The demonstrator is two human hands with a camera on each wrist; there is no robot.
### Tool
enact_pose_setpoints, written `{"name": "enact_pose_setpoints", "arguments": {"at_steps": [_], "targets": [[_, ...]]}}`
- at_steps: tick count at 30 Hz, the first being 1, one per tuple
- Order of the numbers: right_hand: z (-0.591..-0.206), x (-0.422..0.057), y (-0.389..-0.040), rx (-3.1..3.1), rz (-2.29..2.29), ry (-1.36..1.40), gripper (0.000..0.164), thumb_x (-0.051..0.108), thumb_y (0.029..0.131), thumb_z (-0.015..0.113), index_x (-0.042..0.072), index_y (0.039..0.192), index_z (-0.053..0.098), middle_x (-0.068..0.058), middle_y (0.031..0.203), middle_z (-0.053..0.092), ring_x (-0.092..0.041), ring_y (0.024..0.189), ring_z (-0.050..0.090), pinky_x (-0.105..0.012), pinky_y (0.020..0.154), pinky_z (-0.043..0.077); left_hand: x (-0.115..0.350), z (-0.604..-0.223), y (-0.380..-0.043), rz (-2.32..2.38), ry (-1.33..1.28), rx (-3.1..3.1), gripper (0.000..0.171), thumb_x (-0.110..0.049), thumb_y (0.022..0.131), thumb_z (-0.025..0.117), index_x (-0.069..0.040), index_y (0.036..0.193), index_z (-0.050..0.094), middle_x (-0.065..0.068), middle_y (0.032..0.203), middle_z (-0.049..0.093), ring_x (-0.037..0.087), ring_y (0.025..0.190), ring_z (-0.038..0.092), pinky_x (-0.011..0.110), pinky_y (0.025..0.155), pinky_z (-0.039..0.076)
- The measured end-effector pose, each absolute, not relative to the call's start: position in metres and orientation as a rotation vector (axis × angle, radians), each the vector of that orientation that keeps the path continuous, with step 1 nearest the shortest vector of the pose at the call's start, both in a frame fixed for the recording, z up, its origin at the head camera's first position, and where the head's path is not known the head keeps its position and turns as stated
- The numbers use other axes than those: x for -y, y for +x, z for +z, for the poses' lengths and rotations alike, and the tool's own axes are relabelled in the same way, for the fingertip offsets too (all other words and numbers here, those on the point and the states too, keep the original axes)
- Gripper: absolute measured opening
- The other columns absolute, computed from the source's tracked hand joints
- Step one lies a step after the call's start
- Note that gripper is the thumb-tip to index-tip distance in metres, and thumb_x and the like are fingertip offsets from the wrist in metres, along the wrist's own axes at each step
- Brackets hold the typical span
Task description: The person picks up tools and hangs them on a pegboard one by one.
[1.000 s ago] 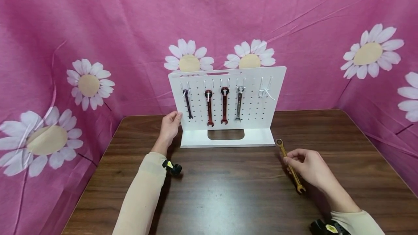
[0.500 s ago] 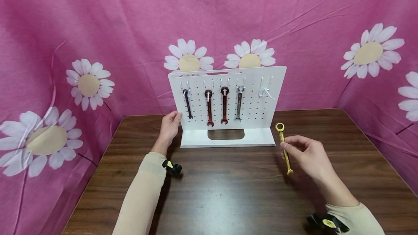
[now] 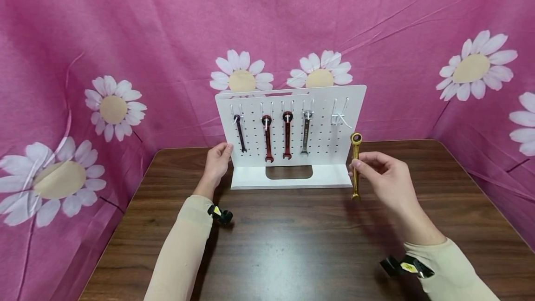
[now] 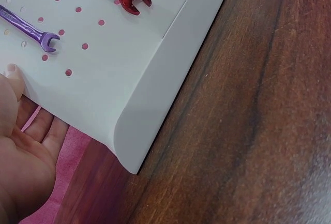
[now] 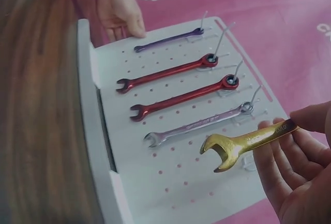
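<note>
My right hand (image 3: 386, 178) pinches a gold combination wrench (image 3: 355, 164) by its shaft, ring end up, just off the right edge of the white pegboard stand (image 3: 292, 182). In the right wrist view the wrench's open jaw end (image 5: 222, 151) points toward the board. My left hand (image 3: 218, 158) grips the board's left edge, thumb on the front and fingers behind, as the left wrist view shows. From hooks hang a purple wrench (image 3: 240, 134), two red wrenches (image 3: 268, 140) and a silver wrench (image 3: 306, 134). The rightmost hook (image 3: 340, 119) bears nothing.
The stand rests on a brown wooden table (image 3: 271, 245). A pink cloth (image 3: 175, 36) with daisies hangs behind and at both sides. White hooks jut forward from the board, and its base has an oblong cutout (image 3: 289, 172).
My right hand has lifted the gold wrench up and leftward toward the board, turning it from slanted to nearly upright. My left hand has stayed at the board's edge.
</note>
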State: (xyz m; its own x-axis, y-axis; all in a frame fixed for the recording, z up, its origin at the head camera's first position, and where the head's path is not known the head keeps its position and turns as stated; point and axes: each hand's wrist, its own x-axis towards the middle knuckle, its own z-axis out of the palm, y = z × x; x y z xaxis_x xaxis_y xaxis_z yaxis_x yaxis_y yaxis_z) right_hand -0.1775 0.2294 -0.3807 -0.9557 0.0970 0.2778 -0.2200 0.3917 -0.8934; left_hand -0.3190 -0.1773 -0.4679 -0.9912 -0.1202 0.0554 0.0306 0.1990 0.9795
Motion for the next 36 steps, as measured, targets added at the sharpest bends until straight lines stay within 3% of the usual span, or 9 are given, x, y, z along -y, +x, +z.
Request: {"name": "enact_pose_setpoints", "arguments": {"at_steps": [13, 25, 32, 34, 36], "targets": [[-0.383, -0.223, -0.212, 2.347, 1.735, 0.029, 0.029, 0.010, 0.106, 0.070, -0.013, 0.123, 0.069, 0.024, 0.079, 0.073, 0.005, 0.076, 0.071, -0.013, 0.072, 0.063, 0.177, -0.469, -0.317, -1.898, 0.077, 2.329, 0.034, -0.021, 0.114, 0.056, 0.008, 0.123, 0.071, 0.024, 0.116, 0.074, 0.002, 0.095, 0.064, 0.051, 0.114, 0.058], [-0.396, -0.216, -0.261, 2.288, 1.889, -0.098, 0.039, 0.015, 0.108, 0.067, -0.017, 0.131, 0.064, 0.020, 0.080, 0.073, 0.002, 0.075, 0.073, -0.016, 0.073, 0.065, 0.177, -0.471, -0.318, -1.881, 0.087, 2.336, 0.033, -0.021, 0.114, 0.055, 0.008, 0.118, 0.071, 0.005, 0.097, 0.074, 0.005, 0.095, 0.063, 0.050, 0.113, 0.059], [-0.404, -0.216, -0.285, 2.247, 1.897, -0.204, 0.043, 0.023, 0.108, 0.069, -0.013, 0.132, 0.068, 0.021, 0.080, 0.073, 0.002, 0.075, 0.073, -0.017, 0.078, 0.066, 0.175, -0.470, -0.318, -1.875, 0.089, 2.340, 0.033, -0.020, 0.115, 0.055, 0.008, 0.121, 0.071, 0.020, 0.113, 0.075, 0.010, 0.101, 0.065, 0.052, 0.114, 0.058], [-0.407, -0.217, -0.286, 2.268, 1.857, -0.246, 0.046, 0.028, 0.107, 0.070, -0.012, 0.130, 0.071, 0.016, 0.084, 0.075, 0.004, 0.075, 0.073, -0.018, 0.079, 0.066, 0.173, -0.469, -0.317, -1.880, 0.088, 2.345, 0.033, -0.020, 0.115, 0.055, 0.008, 0.122, 0.071, 0.024, 0.118, 0.074, 0.013, 0.105, 0.066, 0.051, 0.115, 0.058], [-0.412, -0.219, -0.284, 2.333, 1.763, -0.264, 0.047, 0.031, 0.108, 0.069, -0.011, 0.127, 0.073, 0.002, 0.090, 0.080, 0.003, 0.074, 0.073, -0.017, 0.078, 0.066, 0.172, -0.469, -0.317, -1.880, 0.085, 2.362, 0.033, -0.020, 0.115, 0.054, 0.007, 0.124, 0.071, 0.026, 0.122, 0.074, 0.016, 0.110, 0.067, 0.050, 0.116, 0.057]]}}
